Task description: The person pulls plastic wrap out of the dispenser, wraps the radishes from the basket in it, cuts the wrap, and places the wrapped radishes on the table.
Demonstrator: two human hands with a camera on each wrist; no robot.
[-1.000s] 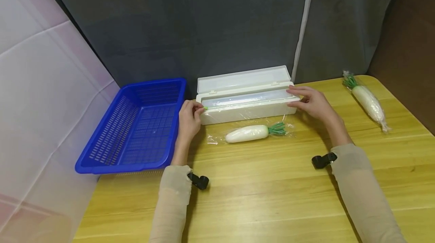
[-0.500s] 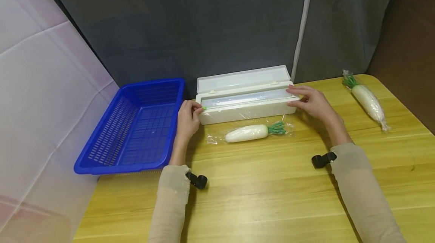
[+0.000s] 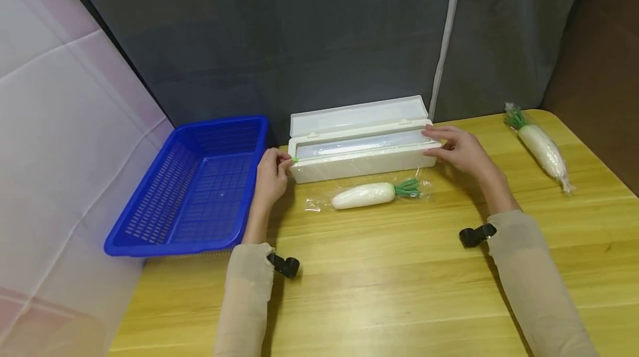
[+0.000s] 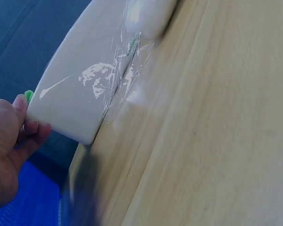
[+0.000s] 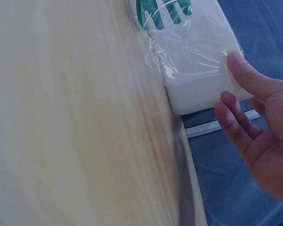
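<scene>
A white cling film dispenser (image 3: 364,167) lies lengthwise at the back of the table with its lid (image 3: 359,115) raised. Film hangs over its front face and down around a white radish with green stalks (image 3: 363,196) lying just before it. At the dispenser's left end, my left hand (image 3: 271,179) pinches a small green slider (image 4: 29,95) between thumb and fingers. My right hand (image 3: 464,152) grips the opposite end, thumb on the front side and fingers over the top and end. The roll inside shows only partly.
To the left stands a blue plastic basket (image 3: 249,218), close beside my left forearm. A second radish (image 3: 544,152), wrapped in film, lies at the table's right side. Dark cloth (image 3: 299,41) hangs behind the table.
My left hand has slid a little to the left with the green slider, to the dispenser's left end. The basket has shifted slightly left. My right hand stays in place.
</scene>
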